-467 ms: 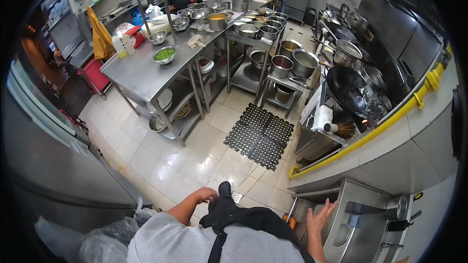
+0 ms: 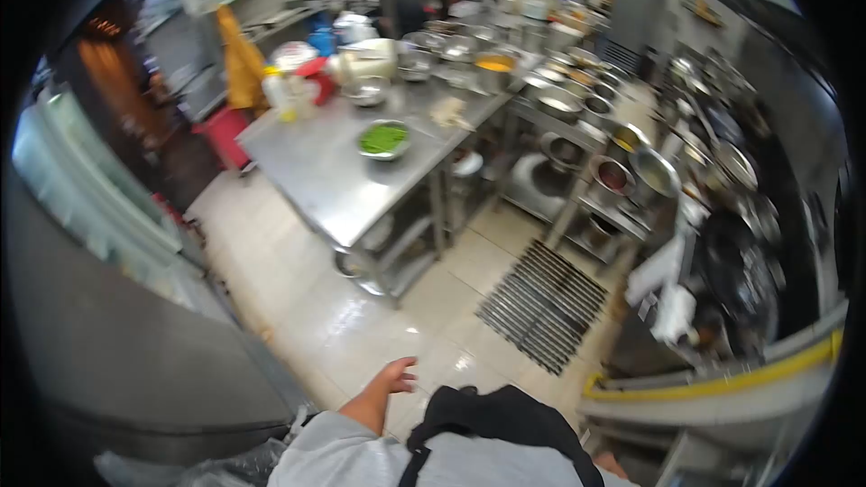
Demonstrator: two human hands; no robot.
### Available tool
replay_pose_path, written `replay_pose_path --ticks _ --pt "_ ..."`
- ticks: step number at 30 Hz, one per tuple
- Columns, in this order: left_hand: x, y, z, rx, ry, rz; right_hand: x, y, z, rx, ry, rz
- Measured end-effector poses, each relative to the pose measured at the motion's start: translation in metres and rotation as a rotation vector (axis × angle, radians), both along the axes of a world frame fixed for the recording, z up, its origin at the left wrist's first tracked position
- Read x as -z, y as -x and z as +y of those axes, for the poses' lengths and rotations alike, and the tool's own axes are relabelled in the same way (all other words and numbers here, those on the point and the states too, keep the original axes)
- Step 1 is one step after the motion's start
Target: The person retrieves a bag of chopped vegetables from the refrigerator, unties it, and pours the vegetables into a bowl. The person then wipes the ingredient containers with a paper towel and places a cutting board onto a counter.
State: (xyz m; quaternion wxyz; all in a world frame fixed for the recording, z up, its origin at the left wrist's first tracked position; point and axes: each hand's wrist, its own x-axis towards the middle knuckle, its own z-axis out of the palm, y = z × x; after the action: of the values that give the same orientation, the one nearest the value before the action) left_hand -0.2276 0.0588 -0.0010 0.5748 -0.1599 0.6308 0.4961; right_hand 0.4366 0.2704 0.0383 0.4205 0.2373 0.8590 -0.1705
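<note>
My left hand (image 2: 397, 375) hangs over the tiled floor in front of my body, fingers partly spread and holding nothing. Of my right hand or forearm (image 2: 612, 465), just a small patch of skin shows at the bottom edge beside my black apron (image 2: 505, 415); its fingers are hidden. Ahead is a steel worktable (image 2: 307, 171) carrying a metal bowl of chopped greens (image 2: 383, 138). The view is smeared by motion.
A black floor mat (image 2: 543, 307) lies ahead. Pots and a dark wok (image 2: 735, 257) line the stove on the right, behind a yellow pipe (image 2: 722, 382). A steel cabinet (image 2: 135, 334) flanks the left, with plastic bags (image 2: 230, 467) below it.
My view has swung left, so the worktable and mat appear further right. My right hand, spread above the sink before, has dropped almost out of view. My left hand remains empty.
</note>
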Motion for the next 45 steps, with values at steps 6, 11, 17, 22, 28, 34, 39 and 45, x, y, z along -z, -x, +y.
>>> replay_pose_path --ticks 6,11,17,22,28,34,39,45 --pt "-0.09 0.07 0.151 0.036 -0.194 0.369 0.017 0.06 0.074 0.091 0.093 -0.095" --pt "-0.18 0.198 0.254 -0.17 -0.219 1.146 0.064 0.117 0.15 -0.068 0.045 -0.136" --pt "-0.199 0.352 0.315 -0.719 -0.129 0.654 0.08 0.206 0.292 0.73 0.097 -0.088" --pt "-0.173 0.423 0.327 -0.774 -0.044 0.469 0.054 0.246 0.374 0.593 -0.028 0.351" --pt "-0.18 0.427 0.342 -0.914 -0.111 0.42 0.018 0.26 0.423 0.684 0.06 0.206" --pt "-0.192 0.424 0.348 -0.632 -0.102 0.616 0.037 0.266 0.459 0.525 0.036 0.026" --pt "-0.191 0.429 0.369 -0.775 -0.132 0.793 0.063 0.296 0.506 0.284 -0.031 0.01" --pt "-0.252 0.359 0.423 -0.576 -0.08 0.851 -0.072 0.42 0.579 0.576 0.006 0.159"
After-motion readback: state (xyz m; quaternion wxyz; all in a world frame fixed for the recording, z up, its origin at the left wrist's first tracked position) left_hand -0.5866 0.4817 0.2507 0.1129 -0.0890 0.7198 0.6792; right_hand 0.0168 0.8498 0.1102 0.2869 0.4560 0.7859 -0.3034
